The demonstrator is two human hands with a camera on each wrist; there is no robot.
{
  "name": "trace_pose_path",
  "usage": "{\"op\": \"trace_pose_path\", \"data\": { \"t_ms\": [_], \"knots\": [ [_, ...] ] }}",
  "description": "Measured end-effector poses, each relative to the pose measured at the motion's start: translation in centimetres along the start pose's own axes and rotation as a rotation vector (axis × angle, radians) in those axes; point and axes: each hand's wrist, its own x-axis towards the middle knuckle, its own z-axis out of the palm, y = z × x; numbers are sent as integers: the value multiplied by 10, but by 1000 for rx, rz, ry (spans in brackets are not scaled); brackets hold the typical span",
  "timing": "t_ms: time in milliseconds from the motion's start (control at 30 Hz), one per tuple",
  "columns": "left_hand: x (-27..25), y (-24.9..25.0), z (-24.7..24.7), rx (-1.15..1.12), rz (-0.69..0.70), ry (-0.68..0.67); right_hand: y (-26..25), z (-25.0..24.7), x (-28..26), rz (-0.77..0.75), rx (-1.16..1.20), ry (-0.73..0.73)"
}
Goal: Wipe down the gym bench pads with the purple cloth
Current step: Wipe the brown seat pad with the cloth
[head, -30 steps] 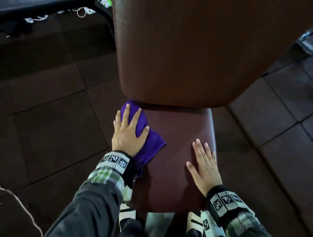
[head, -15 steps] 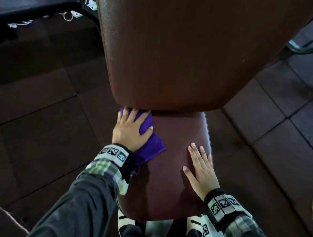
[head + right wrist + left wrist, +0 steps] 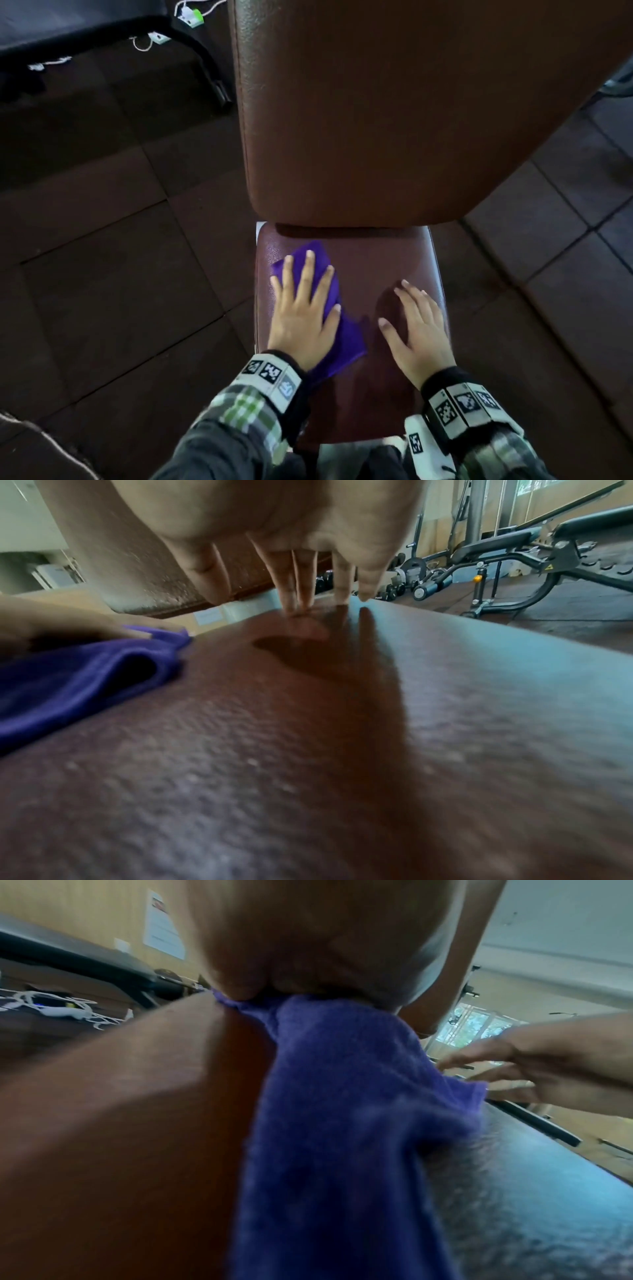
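Purple cloth pressed flat on the seat pad, wipe under way

The purple cloth (image 3: pixel 334 329) is pinned under the left hand (image 3: pixel 303 315), fingers straight and spread, nothing gripped, near the seat pad (image 3: pixel 387 260)'s left edge; the right hand (image 3: pixel 419 330) is laid flat and empty on the bare pad by the right edge. The raised back pad (image 3: pixel 376 120) is overhung at the far edge. A loose fold is trailed toward the near edge; since the cloth is only pressed, it could be bunched or slipped off the left edge, and the strip under the back pad could be missed.
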Motion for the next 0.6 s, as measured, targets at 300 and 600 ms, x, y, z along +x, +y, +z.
{"op": "trace_pose_path", "data": {
  "t_ms": [300, 600],
  "knots": [
    [-1, -10, -8, -400, -170, 182, -57, 26, 25, -272, 78, -208],
    [-21, -22, 18, -94, -248, 149, -22, 12, 32, -251, 11, -249]
  ]
}}
